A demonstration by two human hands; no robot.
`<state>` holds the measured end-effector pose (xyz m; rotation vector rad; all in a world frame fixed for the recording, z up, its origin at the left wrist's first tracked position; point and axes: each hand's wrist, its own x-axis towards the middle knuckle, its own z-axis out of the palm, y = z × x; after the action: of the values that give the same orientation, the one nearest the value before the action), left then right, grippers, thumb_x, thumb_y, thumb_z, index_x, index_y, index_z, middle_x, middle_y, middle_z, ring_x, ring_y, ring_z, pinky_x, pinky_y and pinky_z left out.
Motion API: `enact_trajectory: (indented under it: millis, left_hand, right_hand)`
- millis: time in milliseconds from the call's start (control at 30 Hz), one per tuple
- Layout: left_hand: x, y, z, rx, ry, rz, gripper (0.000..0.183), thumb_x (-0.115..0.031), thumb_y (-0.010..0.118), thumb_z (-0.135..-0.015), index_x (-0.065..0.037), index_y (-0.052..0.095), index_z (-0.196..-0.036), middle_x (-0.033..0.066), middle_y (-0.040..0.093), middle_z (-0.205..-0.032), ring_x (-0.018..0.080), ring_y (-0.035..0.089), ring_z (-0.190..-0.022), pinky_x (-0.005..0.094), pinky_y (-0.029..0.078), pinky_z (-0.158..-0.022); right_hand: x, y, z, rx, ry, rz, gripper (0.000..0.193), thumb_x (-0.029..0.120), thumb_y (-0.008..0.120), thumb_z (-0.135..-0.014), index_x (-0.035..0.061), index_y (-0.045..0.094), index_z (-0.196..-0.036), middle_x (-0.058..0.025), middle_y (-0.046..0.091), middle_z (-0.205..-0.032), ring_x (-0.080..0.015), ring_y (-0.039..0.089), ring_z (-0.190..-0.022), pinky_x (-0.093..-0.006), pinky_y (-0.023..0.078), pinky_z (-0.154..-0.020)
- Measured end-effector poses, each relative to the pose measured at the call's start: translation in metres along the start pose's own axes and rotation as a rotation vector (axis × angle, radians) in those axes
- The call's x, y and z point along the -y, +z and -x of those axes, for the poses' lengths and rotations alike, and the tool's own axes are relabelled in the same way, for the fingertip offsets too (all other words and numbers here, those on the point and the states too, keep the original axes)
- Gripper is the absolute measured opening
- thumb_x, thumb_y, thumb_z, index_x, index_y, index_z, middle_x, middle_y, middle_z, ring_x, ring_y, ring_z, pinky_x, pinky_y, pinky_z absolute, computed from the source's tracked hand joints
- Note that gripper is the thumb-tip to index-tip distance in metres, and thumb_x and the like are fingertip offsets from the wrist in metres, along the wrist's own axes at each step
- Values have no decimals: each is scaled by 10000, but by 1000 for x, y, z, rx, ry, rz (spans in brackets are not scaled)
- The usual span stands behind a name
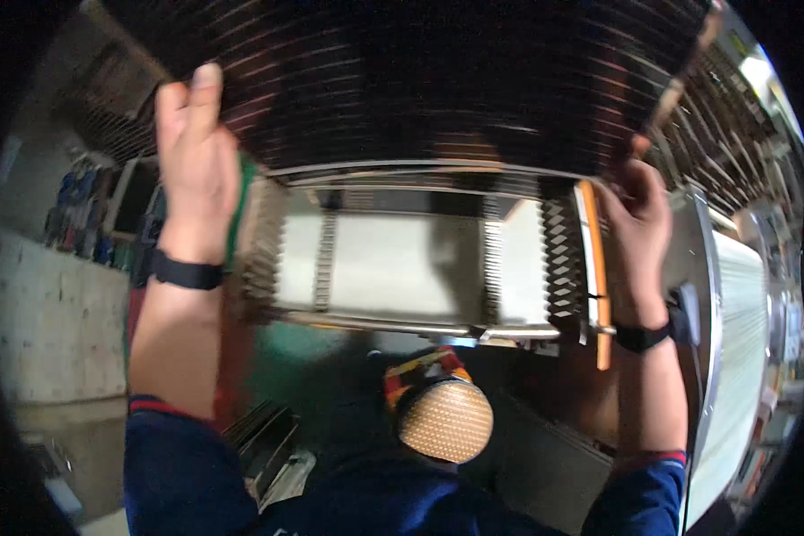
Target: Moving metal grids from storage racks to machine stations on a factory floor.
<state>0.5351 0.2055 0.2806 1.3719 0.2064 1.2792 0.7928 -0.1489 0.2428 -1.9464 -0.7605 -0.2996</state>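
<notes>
Both arms reach forward, with a dark band on each wrist. My left hand (196,165) is raised at the left end of a slotted metal frame (402,330), with at least two fingers stretched upward. I see nothing held in it. My right hand (639,214) is beside the frame's right end, next to an upright orange strip (596,268). Its fingers curl into shadow and are blurred, so any grip is hidden. Between my hands the frame has toothed side rails and pale panels (402,259). Dark slatted racking (420,80) spans the space beyond it.
Below the frame stands a round stool seat with a woven pattern (447,420), with a red and yellow item (424,366) behind it. A pale ribbed panel (737,322) with a metal edge is at right. Pale boards (62,322) stand at left.
</notes>
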Motion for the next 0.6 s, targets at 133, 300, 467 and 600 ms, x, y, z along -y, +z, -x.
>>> enact_trajectory:
  millis: [133, 300, 467, 600]
  left_hand:
    - [-12, -14, -10, 54, 25, 26, 185, -233, 578, -1048, -128, 454, -961, 8, 522, -999, 131, 548, -992, 371, 497, -966]
    - [-16, -8, -5, 27, -11, 125, 160, -220, 556, -1057, -109, 459, -994, 31, 548, -1068, 151, 567, -1044, 396, 502, -1004]
    - [-5, -26, -4, -63, -52, -33, 168, -231, 550, -1060, -93, 492, -985, 45, 592, -1012, 157, 596, -1001, 362, 513, -923]
    - [-19, 5, 12, -1, 6, -80, 171, -241, 561, -1060, -112, 472, -992, 9, 545, -935, 89, 551, -890, 285, 500, -811]
  right_hand:
    - [23, -27, -8, 196, 93, -183, 186, 4, 732, -889, 11, 640, -1051, -25, 683, -987, -74, 627, -912, -230, 517, -797]
    - [32, -28, -11, 250, 99, -67, 142, 11, 719, -908, -2, 634, -1022, -13, 680, -915, -70, 623, -853, -217, 502, -773]
    - [33, -4, -6, 240, 4, 103, 256, 136, 754, -906, 2, 653, -1098, -73, 713, -961, -107, 651, -889, -291, 528, -811]
    - [16, 0, 1, 294, 91, 16, 213, 133, 743, -912, -18, 652, -1031, -91, 713, -912, -109, 634, -824, -290, 516, -760]
